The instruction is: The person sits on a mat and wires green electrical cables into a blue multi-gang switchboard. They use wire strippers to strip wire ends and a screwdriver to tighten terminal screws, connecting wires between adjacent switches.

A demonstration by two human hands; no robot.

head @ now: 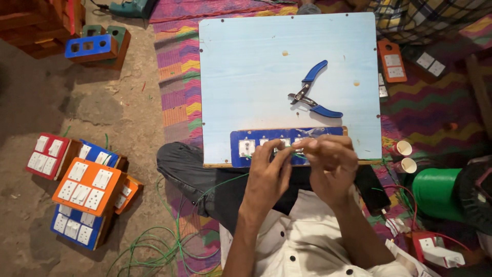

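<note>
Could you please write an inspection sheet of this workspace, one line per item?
Surface: pale blue board on a striped mat, resting near the lap.
Job's things: blue switch plate at the board's near edge; thin green wire at the fingertips.
Clutter: blue pliers lying open on the board; two paper cups; green spool.
Grippers: left hand and right hand both pinch the wire over the plate.
Cables: green wire coils on the floor.
Surroundings: stacked switch boxes at left; another person's checked cloth beyond the board.

Both hands [302,164] together, fingertips pinched.
</note>
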